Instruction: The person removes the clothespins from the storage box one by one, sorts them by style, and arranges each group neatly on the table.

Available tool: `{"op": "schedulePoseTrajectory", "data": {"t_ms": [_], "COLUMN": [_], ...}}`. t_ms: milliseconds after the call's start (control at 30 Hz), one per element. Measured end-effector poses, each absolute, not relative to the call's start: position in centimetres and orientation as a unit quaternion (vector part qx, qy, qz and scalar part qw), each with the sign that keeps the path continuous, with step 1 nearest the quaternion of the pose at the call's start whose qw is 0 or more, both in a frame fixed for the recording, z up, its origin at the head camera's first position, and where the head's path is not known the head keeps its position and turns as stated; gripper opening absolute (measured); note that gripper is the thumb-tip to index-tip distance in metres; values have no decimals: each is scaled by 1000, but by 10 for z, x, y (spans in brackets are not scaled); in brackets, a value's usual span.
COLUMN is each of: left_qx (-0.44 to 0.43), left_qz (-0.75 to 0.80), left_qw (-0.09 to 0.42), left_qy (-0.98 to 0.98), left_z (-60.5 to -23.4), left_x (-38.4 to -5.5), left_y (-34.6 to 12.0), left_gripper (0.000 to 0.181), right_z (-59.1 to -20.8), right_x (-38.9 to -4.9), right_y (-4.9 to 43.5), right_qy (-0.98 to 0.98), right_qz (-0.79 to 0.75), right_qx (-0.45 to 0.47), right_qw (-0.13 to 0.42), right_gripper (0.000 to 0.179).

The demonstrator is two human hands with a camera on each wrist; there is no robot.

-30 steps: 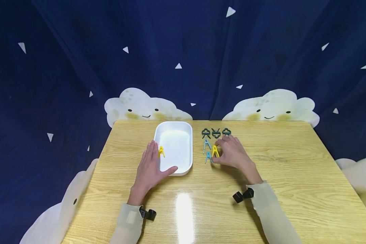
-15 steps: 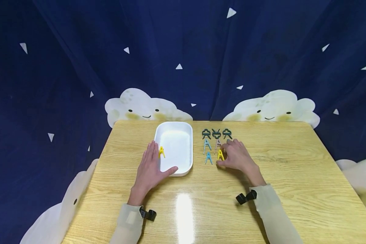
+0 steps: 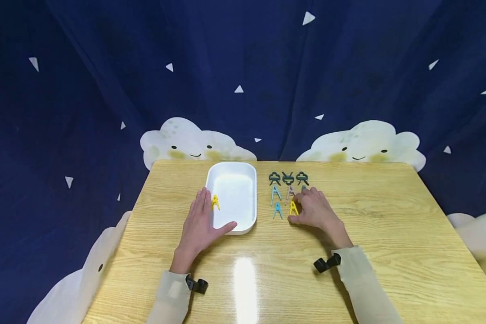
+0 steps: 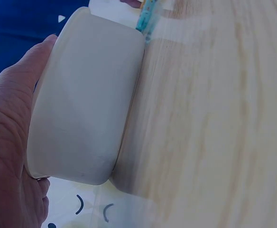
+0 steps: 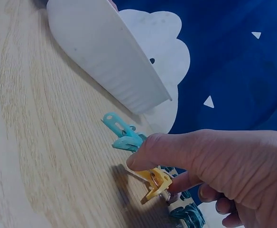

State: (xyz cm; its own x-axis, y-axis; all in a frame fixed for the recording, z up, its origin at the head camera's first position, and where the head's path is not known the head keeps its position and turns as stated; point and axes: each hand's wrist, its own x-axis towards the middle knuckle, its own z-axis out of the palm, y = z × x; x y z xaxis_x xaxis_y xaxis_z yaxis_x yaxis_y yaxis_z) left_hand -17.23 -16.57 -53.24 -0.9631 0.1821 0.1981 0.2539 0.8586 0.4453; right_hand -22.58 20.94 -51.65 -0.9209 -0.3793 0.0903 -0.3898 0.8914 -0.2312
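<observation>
My right hand (image 3: pixel 316 209) pinches a yellow clothespin (image 3: pixel 293 208) between thumb and finger, just above or on the table; the right wrist view shows the yellow clothespin (image 5: pixel 153 184) below the thumb. To its left lies a bright blue clothespin (image 3: pixel 277 210). Behind are a light blue clothespin (image 3: pixel 275 194) and a pink clothespin (image 3: pixel 290 192); another bluish one (image 3: pixel 304 188) is partly hidden by my fingers. With straight fingers, my left hand (image 3: pixel 198 225) rests along the left side of a white tray (image 3: pixel 254 198), thumb over its front rim. Inside the tray lies another yellow clothespin (image 3: pixel 215 202).
Three dark green clips (image 3: pixel 288 178) stand in a row near the back of the wooden table (image 3: pixel 372 216). A dark blue curtain (image 3: pixel 243 67) with white cloud shapes hangs behind the table's back edge.
My right hand has moved slightly right and nearer with the yellow clothespin, uncovering the pink one, and then stayed almost still. My left hand keeps its place on the tray.
</observation>
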Motion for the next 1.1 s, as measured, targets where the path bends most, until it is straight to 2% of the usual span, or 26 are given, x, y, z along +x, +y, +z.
{"op": "schedulePoseTrajectory", "data": {"t_ms": [333,600,833,1100], "left_qx": [-109,-108,-108,-105], "left_qz": [-238,-238,-234,-232], "left_qw": [64,69,69,67], "left_qy": [-963,-963,-964,-965], "left_z": [-533,-534,-534,-535], "left_x": [-172,-173,-173,-174], "left_y": [-167,-167,-166,-167], "left_gripper": [134,135,135,136], "right_z": [-517,-510,-505,-500], "right_x": [-224,-222,-222,-225], "right_y": [208,201,191,177], "right_qy": [-974,-972,-967,-955], "right_qz": [117,115,126,145], "right_qx": [195,199,212,242], "right_qw": [20,39,62,88], "right_gripper": [48,63,54,55]}}
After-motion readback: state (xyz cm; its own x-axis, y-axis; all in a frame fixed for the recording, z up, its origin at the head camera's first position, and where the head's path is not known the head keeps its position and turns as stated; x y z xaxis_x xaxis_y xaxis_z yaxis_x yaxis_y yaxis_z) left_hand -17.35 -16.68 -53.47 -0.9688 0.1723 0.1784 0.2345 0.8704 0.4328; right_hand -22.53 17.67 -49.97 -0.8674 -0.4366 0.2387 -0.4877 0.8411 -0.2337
